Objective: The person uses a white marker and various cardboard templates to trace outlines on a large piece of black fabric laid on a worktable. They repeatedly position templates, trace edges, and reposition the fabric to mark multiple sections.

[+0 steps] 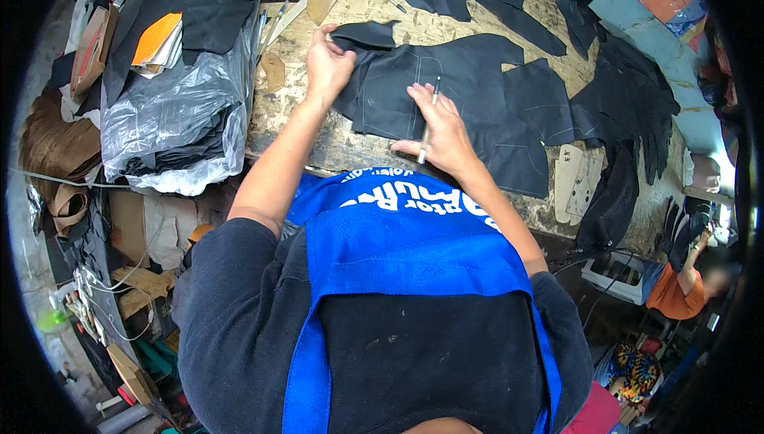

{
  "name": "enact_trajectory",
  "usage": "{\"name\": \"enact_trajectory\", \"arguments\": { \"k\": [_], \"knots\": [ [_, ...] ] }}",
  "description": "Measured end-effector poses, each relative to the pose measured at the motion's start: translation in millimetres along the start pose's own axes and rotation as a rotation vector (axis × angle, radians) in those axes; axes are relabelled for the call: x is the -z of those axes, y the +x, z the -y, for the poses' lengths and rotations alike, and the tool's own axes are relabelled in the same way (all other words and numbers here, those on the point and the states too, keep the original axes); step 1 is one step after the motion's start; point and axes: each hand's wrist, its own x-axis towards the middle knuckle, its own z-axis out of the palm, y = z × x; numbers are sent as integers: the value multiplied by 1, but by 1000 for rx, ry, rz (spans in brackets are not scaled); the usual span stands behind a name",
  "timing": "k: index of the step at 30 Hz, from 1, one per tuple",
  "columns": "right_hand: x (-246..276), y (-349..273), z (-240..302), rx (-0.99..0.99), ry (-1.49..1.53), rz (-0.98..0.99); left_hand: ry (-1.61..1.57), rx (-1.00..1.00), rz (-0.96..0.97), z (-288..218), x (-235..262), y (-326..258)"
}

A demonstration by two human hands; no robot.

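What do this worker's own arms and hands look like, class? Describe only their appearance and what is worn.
The left hand and right hand are ungloved. Both forearms are bare, with no watch or bracelet showing. Short, dark charcoal sleeves, plain and without visible markings, reach about to the elbows.

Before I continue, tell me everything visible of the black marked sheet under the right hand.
The black sheet looks matte and leather-like, with irregular edges and thin pale lines drawn on it. It lies mostly flat on the worn wooden table. The right hand, carrying a slim pen, is over it; palm contact is unclear. The left hand grips a black flap at its upper left, possibly a folded edge.
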Motion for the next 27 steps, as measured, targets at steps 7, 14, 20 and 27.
{"name": "enact_trajectory", "arguments": {
  "k": [7,14,20,27],
  "knots": [
    [-28,-4,-25,-25,-10,51,-190,-440,584,-57,-3,-74],
    [-25,-5,-19,18,-55,-9,-620,-258,755,-33,21,8],
    [-24,1,-10,84,-209,17,629,-223,78,41,50,119],
    [4,12,-20,-258,355,-319,770,19,254,42,60,163]
  ]
}}
